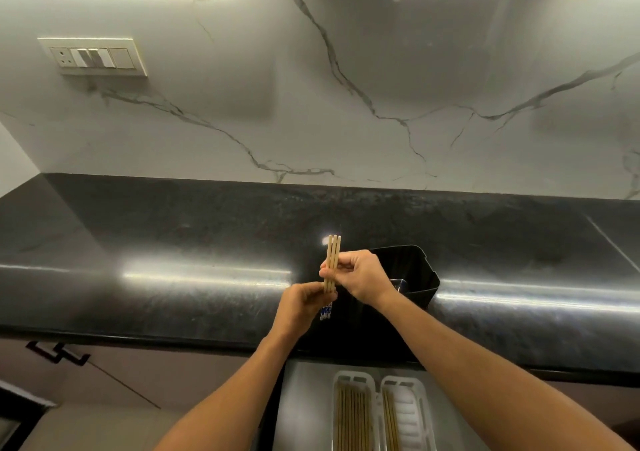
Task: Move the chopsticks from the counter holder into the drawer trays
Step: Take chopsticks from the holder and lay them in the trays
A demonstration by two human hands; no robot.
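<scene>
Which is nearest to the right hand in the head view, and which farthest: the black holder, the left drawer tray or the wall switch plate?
From the right hand:
1. Black holder, just behind and right of it on the counter.
2. Left drawer tray, below in the open drawer.
3. Wall switch plate, far up-left.

Pale tan chopsticks (331,263) with blue-and-white patterned ends stand out against a glossy black counter (173,242), a black holder (412,270), a white wall (311,86) veined in grey like marble, a cream switch plate (93,56) and white drawer trays (412,412).
</scene>
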